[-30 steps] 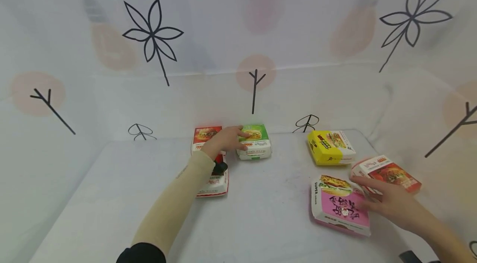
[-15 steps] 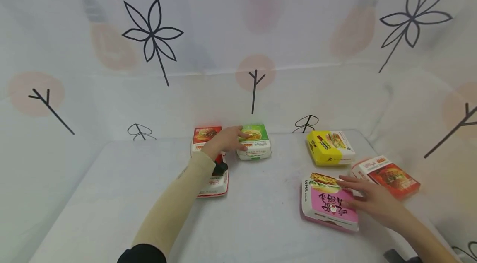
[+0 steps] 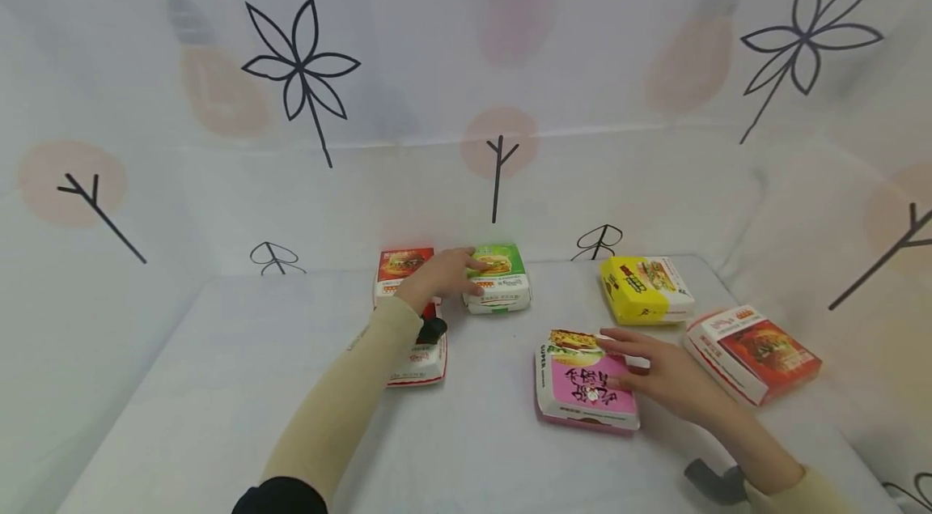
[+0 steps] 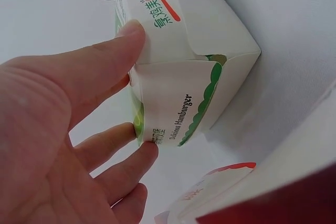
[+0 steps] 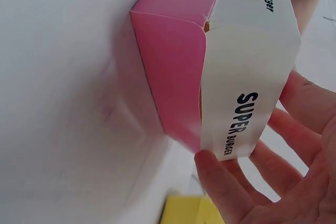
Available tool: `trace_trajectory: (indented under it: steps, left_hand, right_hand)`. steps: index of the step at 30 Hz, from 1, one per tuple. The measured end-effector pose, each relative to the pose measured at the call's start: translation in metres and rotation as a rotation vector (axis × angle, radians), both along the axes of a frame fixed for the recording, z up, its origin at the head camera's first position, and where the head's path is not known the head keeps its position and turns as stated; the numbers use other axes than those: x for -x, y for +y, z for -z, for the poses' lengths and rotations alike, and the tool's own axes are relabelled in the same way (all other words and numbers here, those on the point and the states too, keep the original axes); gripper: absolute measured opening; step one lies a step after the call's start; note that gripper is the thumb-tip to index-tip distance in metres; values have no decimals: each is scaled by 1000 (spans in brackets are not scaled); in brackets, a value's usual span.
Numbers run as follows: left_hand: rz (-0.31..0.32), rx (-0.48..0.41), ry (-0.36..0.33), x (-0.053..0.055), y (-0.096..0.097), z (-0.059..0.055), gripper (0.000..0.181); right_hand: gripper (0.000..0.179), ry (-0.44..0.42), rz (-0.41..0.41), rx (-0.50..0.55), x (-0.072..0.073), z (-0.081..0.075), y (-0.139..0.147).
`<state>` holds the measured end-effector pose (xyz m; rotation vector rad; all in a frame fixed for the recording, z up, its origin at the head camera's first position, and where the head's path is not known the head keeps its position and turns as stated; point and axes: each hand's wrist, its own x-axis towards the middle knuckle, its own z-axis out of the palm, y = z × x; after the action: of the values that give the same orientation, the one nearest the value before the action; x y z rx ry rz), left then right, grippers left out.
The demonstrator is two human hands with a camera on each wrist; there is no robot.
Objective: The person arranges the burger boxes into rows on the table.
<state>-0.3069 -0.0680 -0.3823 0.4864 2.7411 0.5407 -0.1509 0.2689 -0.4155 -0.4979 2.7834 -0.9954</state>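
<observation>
My left hand point(image 3: 437, 275) touches the left side of a green-and-white burger box point(image 3: 498, 275) with fingertips and thumb. Its thumb lies at an edge of the box in the left wrist view, the fingers spread below. Lower right on the tabletop is a pink-and-white burger box point(image 3: 586, 384), lettered "SUPER BURGER" point(image 5: 241, 121) in the right wrist view. My right hand point(image 3: 670, 372) presses its right side with the fingertips, fingers loosely bent and not wrapped round it. Both boxes look closed.
Two red-and-white boxes, one at the back point(image 3: 404, 263) and one nearer point(image 3: 418, 368), are partly hidden by my left arm. A yellow box point(image 3: 644, 291) and a red-and-white box point(image 3: 760, 352) lie at the right. A patterned cloth wall point(image 3: 408, 198) closes the back.
The pink box has travelled left across the table, away from the right-hand red box, with my right hand following against its side. The left hand and green box keep their place.
</observation>
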Motion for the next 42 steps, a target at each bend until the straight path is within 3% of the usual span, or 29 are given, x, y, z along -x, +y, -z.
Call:
trace_trajectory:
  steps: [9, 28, 35, 42]
  left_hand:
    - [5, 22, 6, -2, 2, -1, 54]
    - [21, 43, 33, -1, 5, -1, 54]
    - [24, 39, 39, -3, 4, -3, 59]
    - [50, -27, 60, -10, -2, -10, 63]
  right_hand:
    - [51, -34, -65, 91, 22, 3, -35]
    - [49, -38, -143, 99, 53, 3, -80]
    - [49, -45, -150, 90, 57, 0, -87]
    - [49, -51, -140, 80, 57, -2, -88]
